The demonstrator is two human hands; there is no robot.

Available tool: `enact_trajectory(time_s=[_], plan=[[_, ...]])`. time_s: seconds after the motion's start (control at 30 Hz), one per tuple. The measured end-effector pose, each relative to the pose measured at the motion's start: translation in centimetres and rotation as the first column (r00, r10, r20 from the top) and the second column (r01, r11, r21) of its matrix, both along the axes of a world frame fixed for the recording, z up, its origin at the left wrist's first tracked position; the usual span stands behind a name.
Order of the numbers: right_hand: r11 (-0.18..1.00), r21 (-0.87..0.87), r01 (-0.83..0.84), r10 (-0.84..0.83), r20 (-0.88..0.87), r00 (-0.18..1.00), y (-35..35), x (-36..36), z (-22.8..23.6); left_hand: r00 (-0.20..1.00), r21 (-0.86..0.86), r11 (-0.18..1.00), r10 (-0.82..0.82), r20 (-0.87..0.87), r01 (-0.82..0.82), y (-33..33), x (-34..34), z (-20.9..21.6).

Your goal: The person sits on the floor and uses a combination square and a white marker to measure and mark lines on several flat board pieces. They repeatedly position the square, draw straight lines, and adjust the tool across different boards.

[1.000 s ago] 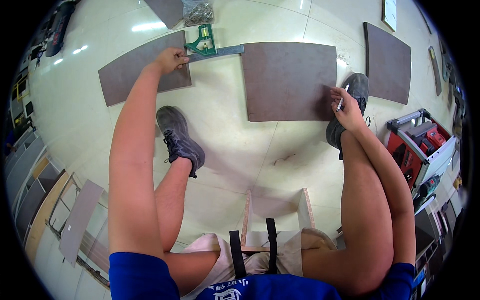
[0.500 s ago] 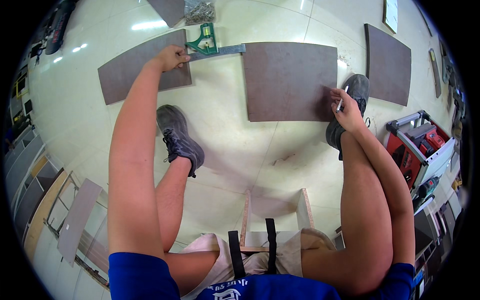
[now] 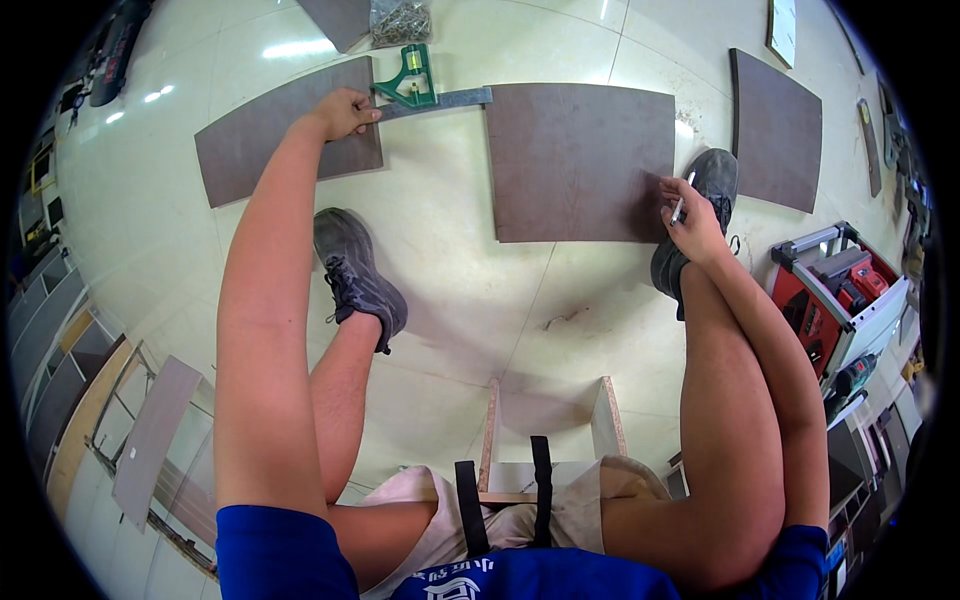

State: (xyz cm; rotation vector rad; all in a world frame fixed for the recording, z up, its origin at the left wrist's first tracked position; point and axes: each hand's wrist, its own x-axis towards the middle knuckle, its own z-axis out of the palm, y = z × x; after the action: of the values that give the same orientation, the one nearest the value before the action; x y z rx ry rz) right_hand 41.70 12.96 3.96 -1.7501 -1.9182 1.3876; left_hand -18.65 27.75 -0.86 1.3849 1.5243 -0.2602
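I have the left grip (image 3: 343, 114) pinched on the ruler (image 3: 463, 98), its length running rightward to the middle board (image 3: 580, 160); the right grip (image 3: 693, 220), farther off, clasps a pen (image 3: 679, 208).

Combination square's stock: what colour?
Green; the combination square's stock shows best in the head view.

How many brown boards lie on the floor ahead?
4: left board under your left hand, middle board by your right hand, right board, top board, cut off; others may be hidden.
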Motion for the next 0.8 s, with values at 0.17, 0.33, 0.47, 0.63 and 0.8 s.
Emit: enact_trajectory(time_s=[0.17,0.33,0.47,0.63,0.8], plan=[[1.000,0.014,-0.015,0.014,0.018,1.000,0.2,-0.2,0.6,1.000,-0.009,1.000,-0.007,-0.017,0.007,0.1,0.3,0.1],[0.992,-0.018,-0.121,0.121,-0.014,0.993,1.3,-1.4,2.7,0.999,-0.010,1.000,0.007,-0.042,-0.008,0.2,1.1,0.4],[0.989,-0.059,-0.136,0.119,-0.227,0.967,4.2,-7.7,3.1,0.998,0.049,0.997,-0.056,-0.039,0.057,-0.3,0.6,0.9],[0.999,0.042,-0.031,0.042,-0.286,0.957,9.2,-16.7,0.0,0.996,0.057,0.996,-0.067,-0.052,0.070,-0.2,0.3,1.4],[0.991,0.009,0.132,-0.122,-0.314,0.942,11.1,-20.5,-3.8,0.996,0.063,0.994,-0.084,-0.021,0.085,0.0,1.2,0.9]])
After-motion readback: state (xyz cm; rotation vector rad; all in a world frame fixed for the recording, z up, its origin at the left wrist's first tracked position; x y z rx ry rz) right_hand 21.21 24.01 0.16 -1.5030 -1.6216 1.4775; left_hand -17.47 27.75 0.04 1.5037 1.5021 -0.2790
